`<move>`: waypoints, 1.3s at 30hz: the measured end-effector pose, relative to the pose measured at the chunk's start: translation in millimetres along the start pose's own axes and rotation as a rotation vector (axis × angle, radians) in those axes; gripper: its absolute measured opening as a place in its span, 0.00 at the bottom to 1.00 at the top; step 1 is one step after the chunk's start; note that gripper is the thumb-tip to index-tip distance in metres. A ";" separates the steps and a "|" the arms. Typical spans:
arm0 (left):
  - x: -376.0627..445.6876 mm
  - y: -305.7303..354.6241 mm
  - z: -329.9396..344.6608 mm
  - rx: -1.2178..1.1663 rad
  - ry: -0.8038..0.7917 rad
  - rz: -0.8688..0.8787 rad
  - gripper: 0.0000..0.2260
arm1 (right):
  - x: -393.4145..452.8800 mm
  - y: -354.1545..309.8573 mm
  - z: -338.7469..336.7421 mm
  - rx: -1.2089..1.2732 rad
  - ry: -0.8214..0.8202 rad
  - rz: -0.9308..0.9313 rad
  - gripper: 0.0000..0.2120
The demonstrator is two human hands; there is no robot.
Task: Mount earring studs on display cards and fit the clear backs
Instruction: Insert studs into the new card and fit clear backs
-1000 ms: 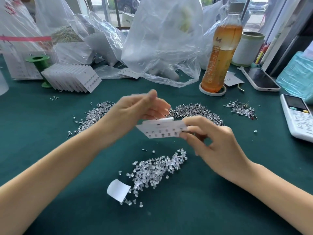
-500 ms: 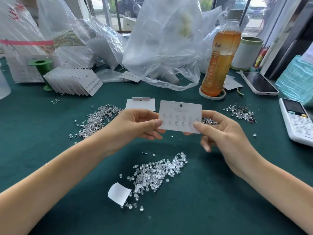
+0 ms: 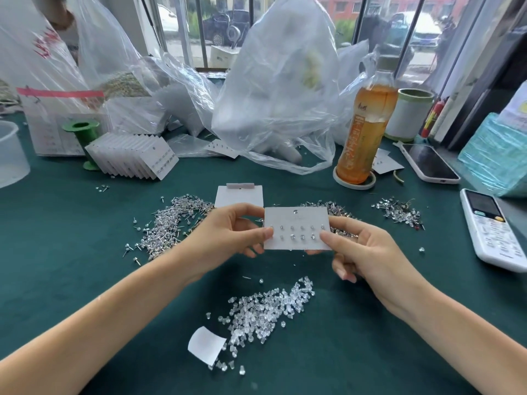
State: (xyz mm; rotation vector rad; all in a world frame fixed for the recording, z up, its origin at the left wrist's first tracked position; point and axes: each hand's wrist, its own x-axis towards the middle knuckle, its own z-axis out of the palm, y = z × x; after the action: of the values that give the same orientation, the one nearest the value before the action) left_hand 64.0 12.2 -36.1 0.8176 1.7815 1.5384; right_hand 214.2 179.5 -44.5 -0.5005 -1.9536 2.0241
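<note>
A white display card (image 3: 296,222) with two rows of small studs faces me above the green table. My left hand (image 3: 228,232) pinches its left edge and my right hand (image 3: 362,249) pinches its right edge, thumbs on the front. Below it lies a pile of clear backs (image 3: 265,312). A heap of loose metal studs (image 3: 171,223) lies left of the hands; another heap (image 3: 336,209) sits partly hidden behind the card. A blank card (image 3: 238,195) lies flat just behind.
A fanned stack of finished cards (image 3: 134,158) stands back left by a green spool (image 3: 81,132). Plastic bags (image 3: 273,89), a tea bottle (image 3: 365,129), a phone (image 3: 429,163) and a white remote (image 3: 493,226) line the back and right. A curled paper scrap (image 3: 206,346) lies near.
The card was tilted nearly flat a second ago with the left hand raised above it; it now stands upright facing me, held at both edges.
</note>
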 end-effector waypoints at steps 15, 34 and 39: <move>6.8 7.0 -22.1 -0.024 0.050 -0.024 0.13 | 32.7 -25.1 10.0 -0.202 -0.010 0.106 0.05; 20.3 -5.2 -54.8 0.386 0.232 -0.038 0.10 | 86.4 -39.9 35.9 -0.664 -0.149 0.170 0.04; 18.4 -8.6 -53.9 0.608 0.290 0.010 0.17 | 86.9 -35.6 37.8 -0.824 -0.194 0.171 0.05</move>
State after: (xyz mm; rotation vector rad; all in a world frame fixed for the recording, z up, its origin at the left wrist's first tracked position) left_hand 9.6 -6.3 -39.9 0.9083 2.5228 1.1639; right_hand 118.3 184.7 -12.5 -0.6681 -2.9243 1.2914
